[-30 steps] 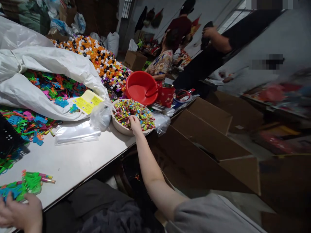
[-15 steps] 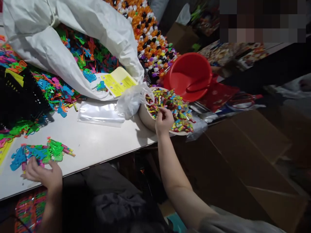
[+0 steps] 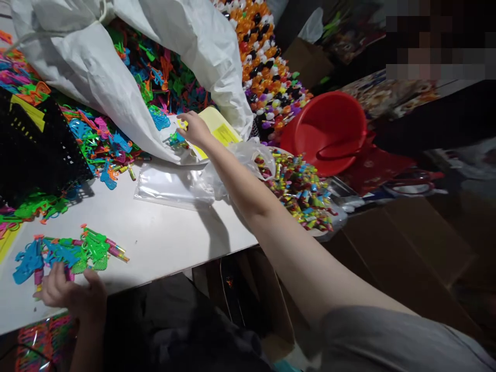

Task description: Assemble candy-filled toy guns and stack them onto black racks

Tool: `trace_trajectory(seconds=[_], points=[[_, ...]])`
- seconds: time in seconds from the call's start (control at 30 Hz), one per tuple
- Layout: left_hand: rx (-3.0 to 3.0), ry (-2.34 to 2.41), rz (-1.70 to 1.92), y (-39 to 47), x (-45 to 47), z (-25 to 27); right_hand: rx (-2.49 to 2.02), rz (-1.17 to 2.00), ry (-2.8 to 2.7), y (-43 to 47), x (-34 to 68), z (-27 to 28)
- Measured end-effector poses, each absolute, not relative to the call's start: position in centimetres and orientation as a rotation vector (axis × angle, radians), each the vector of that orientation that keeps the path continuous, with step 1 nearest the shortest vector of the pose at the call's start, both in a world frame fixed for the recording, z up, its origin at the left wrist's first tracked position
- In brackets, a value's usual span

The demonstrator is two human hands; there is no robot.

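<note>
My left hand [image 3: 72,292] rests at the table's front edge, fingers apart and loosely bent. Its fingertips lie beside a small group of plastic toy guns [image 3: 93,247], blue and green, with candy-filled tubes among them. My right hand [image 3: 196,129] is stretched out over yellow printed cards [image 3: 225,135] at the mouth of a white sack [image 3: 217,51]. Its fingers are curled together, and whatever they hold is too small to tell. More colourful plastic toys [image 3: 158,77] fill the sack. A tub of wrapped candies [image 3: 298,186] stands right of my forearm.
Clear plastic bags [image 3: 174,186] lie flat on the white table [image 3: 163,240]. A black basket [image 3: 34,150] sits at the left among loose toys. Behind the tub are a red bucket [image 3: 329,129] and a heap of orange, black and white trinkets [image 3: 259,57].
My right hand has left the candy tub and moved left to the cards by the sack mouth. My left hand stays by the toy guns. The view has shifted slightly.
</note>
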State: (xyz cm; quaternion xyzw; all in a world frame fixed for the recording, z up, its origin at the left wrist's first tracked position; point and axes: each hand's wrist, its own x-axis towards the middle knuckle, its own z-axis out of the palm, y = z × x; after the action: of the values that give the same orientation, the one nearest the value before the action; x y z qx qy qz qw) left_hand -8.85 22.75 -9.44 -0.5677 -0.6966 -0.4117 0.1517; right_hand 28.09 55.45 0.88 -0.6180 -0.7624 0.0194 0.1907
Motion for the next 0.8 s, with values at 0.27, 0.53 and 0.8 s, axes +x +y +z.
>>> trace_trajectory(seconds=[0.27, 0.53, 0.8], points=[[-1.568, -2.119, -1.153, 22.1, -8.7, -9.4, -1.835, 0.179, -2.146, 62.8, 25.2, -1.4], [-1.524, -2.197, -1.307, 22.6, -9.1, -9.6, -1.86, -0.041, -1.84, 57.4, 22.6, 2.8], [-2.019, -2.414, -2.161, 15.3, -2.2, -1.9, -1.143, 0.007, -2.238, 27.1, 15.6, 5.1]])
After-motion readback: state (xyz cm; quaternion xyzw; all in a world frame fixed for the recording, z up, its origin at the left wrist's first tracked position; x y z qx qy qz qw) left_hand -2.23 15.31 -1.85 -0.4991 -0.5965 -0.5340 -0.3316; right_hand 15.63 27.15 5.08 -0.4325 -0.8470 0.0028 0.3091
